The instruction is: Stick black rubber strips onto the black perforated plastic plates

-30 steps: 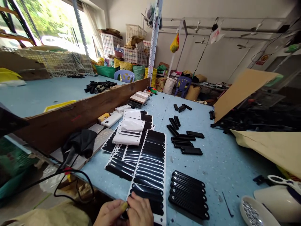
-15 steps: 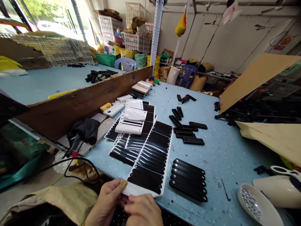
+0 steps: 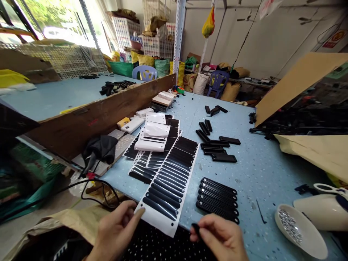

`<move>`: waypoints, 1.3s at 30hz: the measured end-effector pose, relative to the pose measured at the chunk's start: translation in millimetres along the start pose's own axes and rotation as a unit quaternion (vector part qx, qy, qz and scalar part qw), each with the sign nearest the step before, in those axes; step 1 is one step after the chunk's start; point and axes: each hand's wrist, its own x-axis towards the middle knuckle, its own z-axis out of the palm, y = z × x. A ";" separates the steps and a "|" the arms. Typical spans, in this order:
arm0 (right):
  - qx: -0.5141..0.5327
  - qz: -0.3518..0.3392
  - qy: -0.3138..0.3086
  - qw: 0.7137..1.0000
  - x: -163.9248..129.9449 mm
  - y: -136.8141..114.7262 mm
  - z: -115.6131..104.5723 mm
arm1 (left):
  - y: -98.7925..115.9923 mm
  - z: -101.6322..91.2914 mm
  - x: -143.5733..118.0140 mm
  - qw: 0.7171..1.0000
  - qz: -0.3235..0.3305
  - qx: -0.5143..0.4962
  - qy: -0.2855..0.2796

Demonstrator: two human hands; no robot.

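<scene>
My left hand (image 3: 119,226) has its thumb and fingers closed at the lower left corner of a white backing sheet with black strip stickers (image 3: 165,183). That sheet's near end hangs over the table edge and shows a bare white band with small black dots. To the right of it, my right hand (image 3: 221,235) pinches a small black sticker (image 3: 195,228), largely hidden by the fingers. Just beyond the right hand, several black textured strips with metal eyelets (image 3: 217,197) lie side by side on the blue table.
More sticker sheets (image 3: 140,172) lie beneath, with white pieces (image 3: 150,143) on top. Loose black bars (image 3: 217,148) are scattered farther back. A white dish of metal eyelets (image 3: 290,226) stands at right beside a cream jug (image 3: 315,212). A wooden divider (image 3: 108,117) borders the left side.
My right hand has moved right, away from the sheet, with a black sticker in its fingers. The sheet's lowest strip has come off, baring more white. My left hand shifted slightly left.
</scene>
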 end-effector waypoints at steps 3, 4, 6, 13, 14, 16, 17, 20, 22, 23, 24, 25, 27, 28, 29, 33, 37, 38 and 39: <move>0.002 0.024 -0.073 0.997 0.8 27.7 14.9 | 25.3 24.0 -23.9 0.965 -0.103 -0.166 -0.175; -0.003 0.016 -0.082 0.996 0.5 34.6 17.5 | 32.3 34.6 -30.0 0.940 -0.130 -0.212 -0.235; -0.024 -0.013 -0.080 0.996 -1.0 43.7 17.6 | 42.4 55.1 -36.9 0.900 -0.166 -0.257 -0.310; -0.275 -0.260 0.120 0.918 -14.7 42.7 -23.7 | 55.5 92.0 -20.1 0.875 -0.185 -0.288 -0.342; -0.313 -0.292 0.135 0.894 -17.6 41.6 -30.1 | 57.9 95.0 -16.5 0.871 -0.188 -0.299 -0.343; -0.369 -0.332 0.151 0.855 -22.8 40.5 -40.0 | 63.5 101.5 -10.7 0.860 -0.197 -0.315 -0.351; -0.389 -0.341 0.154 0.842 -24.7 40.8 -43.5 | 66.2 104.9 -8.8 0.853 -0.202 -0.321 -0.358; -0.418 -0.346 0.154 0.826 -27.0 43.2 -49.8 | 69.2 114.5 -6.7 0.836 -0.209 -0.334 -0.383; -0.421 -0.343 0.156 0.825 -26.6 43.1 -52.9 | 64.9 119.3 -6.7 0.836 -0.202 -0.320 -0.397; -0.420 -0.340 0.155 0.827 -26.5 41.7 -54.9 | 61.0 121.0 -6.4 0.841 -0.196 -0.303 -0.405; -0.417 -0.336 0.153 0.831 -26.4 39.1 -57.4 | 56.3 122.1 -5.5 0.848 -0.188 -0.283 -0.406; -0.415 -0.331 0.148 0.834 -26.6 35.2 -60.7 | 51.3 122.6 -3.8 0.861 -0.180 -0.262 -0.397; -0.415 -0.316 0.137 0.842 -27.2 24.3 -70.1 | 42.0 122.5 2.1 0.895 -0.153 -0.232 -0.349; -0.412 -0.306 0.134 0.848 -27.2 18.0 -76.2 | 38.5 122.3 6.1 0.915 -0.132 -0.216 -0.313; -0.405 -0.295 0.135 0.855 -26.5 11.9 -83.1 | 36.2 122.3 10.5 0.934 -0.104 -0.199 -0.277; -0.362 -0.257 0.181 0.877 -13.8 -1.1 -111.5 | 38.4 129.3 25.8 0.975 0.063 -0.083 -0.197; -0.348 -0.234 0.196 0.887 5.0 7.5 -123.4 | 47.8 144.0 30.2 0.968 0.181 0.006 -0.175; -0.344 -0.232 0.192 0.889 7.4 10.4 -123.1 | 49.1 146.5 29.7 0.964 0.200 0.014 -0.173; -0.341 -0.231 0.188 0.892 8.4 12.8 -122.2 | 49.7 148.0 28.9 0.961 0.215 0.019 -0.174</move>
